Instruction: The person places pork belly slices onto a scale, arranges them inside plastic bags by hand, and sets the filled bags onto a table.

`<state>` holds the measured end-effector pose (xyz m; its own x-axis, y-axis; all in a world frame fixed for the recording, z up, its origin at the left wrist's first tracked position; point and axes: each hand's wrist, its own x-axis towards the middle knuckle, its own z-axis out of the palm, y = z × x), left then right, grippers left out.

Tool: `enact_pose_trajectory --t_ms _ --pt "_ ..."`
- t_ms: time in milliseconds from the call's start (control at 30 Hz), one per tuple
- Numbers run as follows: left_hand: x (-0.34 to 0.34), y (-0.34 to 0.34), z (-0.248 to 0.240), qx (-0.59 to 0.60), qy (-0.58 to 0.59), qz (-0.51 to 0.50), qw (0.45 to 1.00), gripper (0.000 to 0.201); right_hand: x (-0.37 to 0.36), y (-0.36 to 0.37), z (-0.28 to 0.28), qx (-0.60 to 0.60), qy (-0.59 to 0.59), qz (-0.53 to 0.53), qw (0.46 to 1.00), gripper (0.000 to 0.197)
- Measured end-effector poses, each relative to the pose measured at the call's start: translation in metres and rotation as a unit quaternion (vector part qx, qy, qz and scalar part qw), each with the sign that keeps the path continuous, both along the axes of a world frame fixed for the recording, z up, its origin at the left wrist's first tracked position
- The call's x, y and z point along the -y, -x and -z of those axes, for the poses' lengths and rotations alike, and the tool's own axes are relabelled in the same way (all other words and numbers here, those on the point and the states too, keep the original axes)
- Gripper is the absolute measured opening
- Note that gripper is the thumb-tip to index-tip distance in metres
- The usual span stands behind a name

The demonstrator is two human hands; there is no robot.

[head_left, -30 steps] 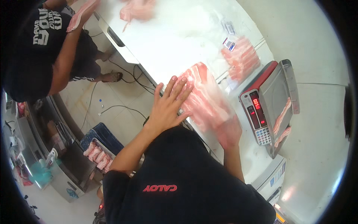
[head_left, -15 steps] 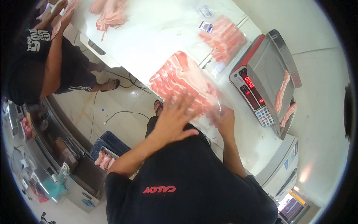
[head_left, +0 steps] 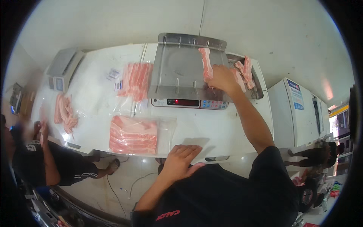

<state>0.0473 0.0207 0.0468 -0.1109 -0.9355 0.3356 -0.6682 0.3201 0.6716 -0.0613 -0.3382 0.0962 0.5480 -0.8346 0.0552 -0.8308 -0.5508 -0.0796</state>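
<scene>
A raw bacon strip [head_left: 205, 60] lies on the metal tray [head_left: 176, 64] of a digital scale. My right hand [head_left: 224, 78] reaches over the tray with its fingers curled closed at the strip's near end; the fingertips are partly hidden. Another strip [head_left: 239, 79] shows just right of that hand, at the tray's side. My left hand [head_left: 181, 160] is open at the table's front edge, its fingers stretched out and thumb apart, holding nothing. Left of it lies a clear plastic pack of bacon slices [head_left: 133, 136] with a flat, unfilled end.
Farther back lies another bacon pack [head_left: 137, 80] with a label. A metal pan [head_left: 257, 81] with bacon pieces stands right of the scale. Loose meat strips [head_left: 64, 111] and a second scale [head_left: 64, 70] are at left, near another person [head_left: 49, 159]. A white freezer [head_left: 293, 111] stands right.
My view has turned right toward the scale. My right hand has left the plastic pack and moved to the bacon on the scale tray. My left hand has come off the pack.
</scene>
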Motion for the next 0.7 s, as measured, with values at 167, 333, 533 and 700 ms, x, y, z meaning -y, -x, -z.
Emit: enact_pose_trajectory --t_ms 167,333,533,700 --pt "0.041 0.020 -0.022 0.030 0.057 0.009 0.998 0.052 -0.010 -0.002 -0.014 -0.031 -0.004 -0.046 0.998 0.046" --pt "0.099 0.021 -0.041 0.044 0.134 -0.059 0.988 0.045 0.012 0.031 0.011 0.023 0.066 -0.115 0.991 0.030" --pt "0.216 0.009 -0.085 0.044 0.294 -0.189 0.936 0.060 0.011 0.059 -0.075 0.145 0.107 -0.207 0.962 0.024" --pt "0.247 0.042 -0.134 -0.309 0.089 0.004 0.947 0.052 -0.040 0.100 -0.178 0.401 -0.119 -0.222 0.881 0.023"
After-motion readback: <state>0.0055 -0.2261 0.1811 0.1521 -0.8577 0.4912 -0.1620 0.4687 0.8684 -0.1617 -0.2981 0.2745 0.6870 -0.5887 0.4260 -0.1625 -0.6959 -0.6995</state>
